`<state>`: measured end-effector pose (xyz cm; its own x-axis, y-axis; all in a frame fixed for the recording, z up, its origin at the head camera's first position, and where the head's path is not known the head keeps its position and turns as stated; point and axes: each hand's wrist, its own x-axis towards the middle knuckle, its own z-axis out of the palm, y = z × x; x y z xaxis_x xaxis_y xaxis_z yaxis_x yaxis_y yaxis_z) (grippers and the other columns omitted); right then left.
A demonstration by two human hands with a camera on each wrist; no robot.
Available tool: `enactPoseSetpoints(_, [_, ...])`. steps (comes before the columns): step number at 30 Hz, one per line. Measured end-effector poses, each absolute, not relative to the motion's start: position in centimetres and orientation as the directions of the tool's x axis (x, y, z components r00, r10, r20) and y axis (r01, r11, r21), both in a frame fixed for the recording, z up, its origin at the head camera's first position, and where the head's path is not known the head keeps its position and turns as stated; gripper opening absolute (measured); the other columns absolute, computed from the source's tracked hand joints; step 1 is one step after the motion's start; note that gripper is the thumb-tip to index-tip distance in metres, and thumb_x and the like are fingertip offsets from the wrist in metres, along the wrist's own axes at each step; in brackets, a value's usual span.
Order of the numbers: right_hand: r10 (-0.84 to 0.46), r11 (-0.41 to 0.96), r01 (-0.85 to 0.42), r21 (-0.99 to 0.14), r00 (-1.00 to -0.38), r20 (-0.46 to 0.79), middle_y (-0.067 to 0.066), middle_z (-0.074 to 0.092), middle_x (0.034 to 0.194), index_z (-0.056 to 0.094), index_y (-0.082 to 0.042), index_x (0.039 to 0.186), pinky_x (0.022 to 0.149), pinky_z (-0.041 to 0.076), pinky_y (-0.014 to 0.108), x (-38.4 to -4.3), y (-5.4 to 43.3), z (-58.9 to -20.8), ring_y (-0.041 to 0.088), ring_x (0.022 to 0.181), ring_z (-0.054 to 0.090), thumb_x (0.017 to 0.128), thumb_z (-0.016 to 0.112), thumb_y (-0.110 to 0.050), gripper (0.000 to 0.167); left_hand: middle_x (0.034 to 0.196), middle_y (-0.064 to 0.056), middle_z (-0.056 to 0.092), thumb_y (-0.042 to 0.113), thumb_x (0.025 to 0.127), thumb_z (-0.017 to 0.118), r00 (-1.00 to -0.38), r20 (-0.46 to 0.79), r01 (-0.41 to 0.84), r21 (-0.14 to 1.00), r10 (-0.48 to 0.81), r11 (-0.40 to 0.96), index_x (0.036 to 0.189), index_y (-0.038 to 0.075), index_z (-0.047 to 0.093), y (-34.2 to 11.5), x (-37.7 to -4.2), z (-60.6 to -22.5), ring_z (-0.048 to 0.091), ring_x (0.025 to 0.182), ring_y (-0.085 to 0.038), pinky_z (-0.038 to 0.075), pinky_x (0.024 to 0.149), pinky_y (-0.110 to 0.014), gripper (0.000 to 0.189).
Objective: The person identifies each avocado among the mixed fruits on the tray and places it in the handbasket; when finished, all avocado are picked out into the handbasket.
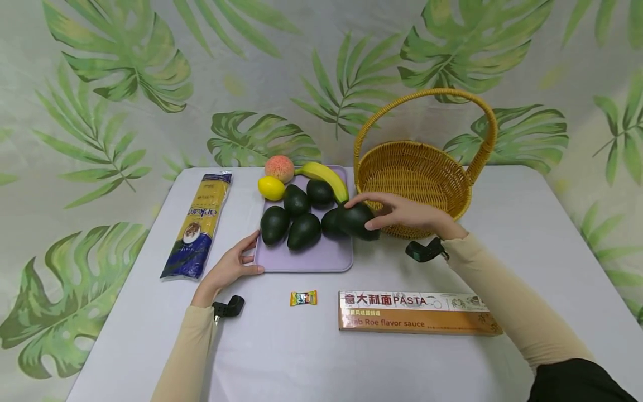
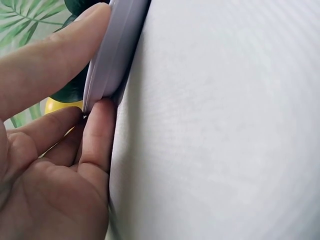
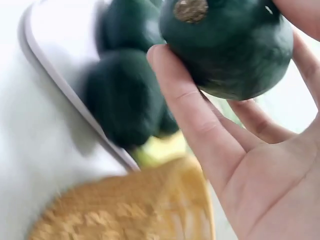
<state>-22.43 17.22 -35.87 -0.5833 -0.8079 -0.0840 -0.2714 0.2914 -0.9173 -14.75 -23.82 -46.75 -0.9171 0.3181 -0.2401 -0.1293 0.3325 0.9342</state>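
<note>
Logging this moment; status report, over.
Left hand holding pale-purple rectangular tray. Right hand gripping dark-green rounded avocado. Golden woven basket beside tray; no obstruction apparent.

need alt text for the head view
A right hand holds a dark green avocado at the right edge of a lavender tray of fruit, beside a wicker basket; the left hand grips the tray's corner. A pasta box and small packet lie in front.

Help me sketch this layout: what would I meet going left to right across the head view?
Blue-and-yellow packet, left hand, lemon, wrapped candy, held avocado, wicker basket.
</note>
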Motion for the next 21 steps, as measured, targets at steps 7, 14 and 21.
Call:
enactPoseSetpoints(7, [-0.66, 0.225, -0.137, -0.965, -0.749, -0.048, 0.009, 0.032, 0.143, 0.044, -0.018, 0.14, 0.092, 0.046, 0.038, -24.1, 21.7, -35.3, 0.029, 0.122, 0.042, 0.095, 0.056, -0.007, 0.048, 0.152, -0.025, 0.02, 0.004, 0.082, 0.075, -0.919, -0.242, -0.132, 0.933, 0.313, 0.335, 0.154, 0.011, 0.015, -23.8, -14.8, -46.8, 0.04, 0.127, -0.042, 0.045, 0.098, -0.035, 0.094])
enactPoseSetpoints(14, [-0.531, 0.114, -0.051, -0.992, -0.847, -0.017, 0.011, 0.032, 0.137, 0.043, -0.02, 0.141, 0.084, 0.053, 0.034, -25.7, 24.3, -35.0, 0.026, 0.114, 0.05, 0.095, 0.055, -0.003, 0.05, 0.151, -0.024, 0.023, 0.006, 0.082, 0.075, -0.921, -0.252, -0.139, 0.925, 0.296, 0.354, 0.154, 0.013, 0.016, -23.9, -14.7, -46.9, 0.041, 0.126, -0.041, 0.044, 0.1, -0.04, 0.094])
enactPoseSetpoints(21, [-0.459, 0.146, -0.037, -0.989, -0.888, -0.035, 0.012, 0.03, 0.137, 0.039, -0.019, 0.144, 0.083, 0.054, 0.031, -27.5, 24.9, -35.7, 0.025, 0.112, 0.052, 0.096, 0.057, -0.008, 0.052, 0.151, -0.024, 0.023, 0.003, 0.082, 0.075, -0.921, -0.252, -0.143, 0.927, 0.296, 0.346, 0.154, 0.013, 0.016, -23.7, -14.6, -46.7, 0.041, 0.126, -0.041, 0.045, 0.099, -0.038, 0.094])
